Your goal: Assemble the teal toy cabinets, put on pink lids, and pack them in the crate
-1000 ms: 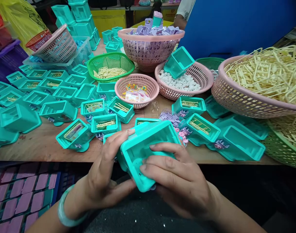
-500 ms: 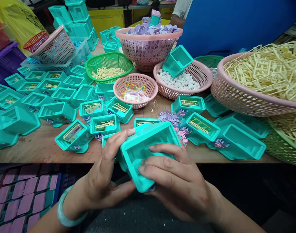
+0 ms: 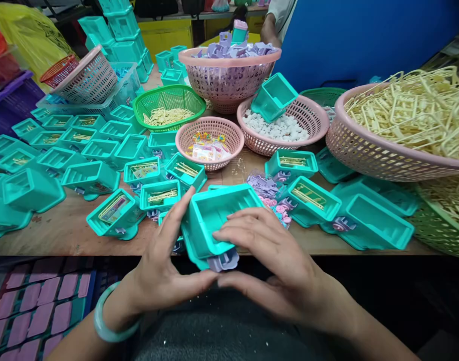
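Between my two hands is a teal plastic box (image 3: 205, 220), tilted with its open top facing me. A small lilac plastic piece (image 3: 224, 260) sits on its near lower end. My left hand (image 3: 165, 250) wraps the box's left side, fingers along the wall and thumb below the lilac piece. With fingers over the near rim and thumb under the lilac piece, my right hand (image 3: 267, 255) grips the other side. Just beyond stand similar teal boxes (image 3: 160, 195) holding cream sticks. A pile of lilac pieces (image 3: 262, 185) and pink rosette pieces (image 3: 278, 206) lies to the right.
A small pink basket (image 3: 210, 143) holds packets. Behind are a basket of white pieces (image 3: 282, 125), a green basket (image 3: 169, 106) and a tall lilac-filled basket (image 3: 229, 75). Cream frames fill a large basket (image 3: 398, 145) at right. A person's arm (image 3: 271, 30) shows at the back.
The box has moved slightly up and away and turned, bringing the lilac piece on its near end into view. My right fingers have drawn back from inside it to the rim.
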Demonstrator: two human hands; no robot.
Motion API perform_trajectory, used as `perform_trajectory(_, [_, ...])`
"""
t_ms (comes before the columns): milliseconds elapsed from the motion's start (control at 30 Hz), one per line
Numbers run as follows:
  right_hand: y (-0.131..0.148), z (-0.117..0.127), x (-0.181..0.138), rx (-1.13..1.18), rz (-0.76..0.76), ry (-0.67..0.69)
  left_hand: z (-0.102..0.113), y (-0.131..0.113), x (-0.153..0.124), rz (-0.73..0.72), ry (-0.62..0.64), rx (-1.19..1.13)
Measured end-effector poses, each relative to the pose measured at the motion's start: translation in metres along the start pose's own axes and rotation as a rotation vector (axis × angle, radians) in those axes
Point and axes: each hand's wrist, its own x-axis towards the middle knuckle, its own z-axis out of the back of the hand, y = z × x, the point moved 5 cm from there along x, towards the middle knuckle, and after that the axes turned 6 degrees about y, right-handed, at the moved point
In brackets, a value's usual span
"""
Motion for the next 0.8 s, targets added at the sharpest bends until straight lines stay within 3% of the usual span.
perform_trajectory(133, [-0.003, 0.003, 0.007, 0.058, -0.088, -0.026, 0.001, -0.004, 0.004, 0.054, -0.034, -0.058])
perform_trajectory(300, [0.003, 0.004, 0.016, 0.078, -0.106, -0.049, -0.004, -0.001, 0.0, 0.014, -0.136, -0.175])
perform_trajectory(467, [0.005, 0.008, 0.024, 0.041, -0.122, -0.056, -0.002, 0.008, 0.004, 0.018, -0.122, -0.353])
perform_trajectory(600, [0.008, 0.015, 0.031, 0.079, -0.047, -0.087, 0.003, 0.01, 0.011, 0.061, -0.084, -0.524])
perform_trajectory(800, [0.018, 0.01, 0.036, -0.224, 0.031, -0.122, 0.005, 0.007, 0.015, 0.158, -0.211, -0.699])
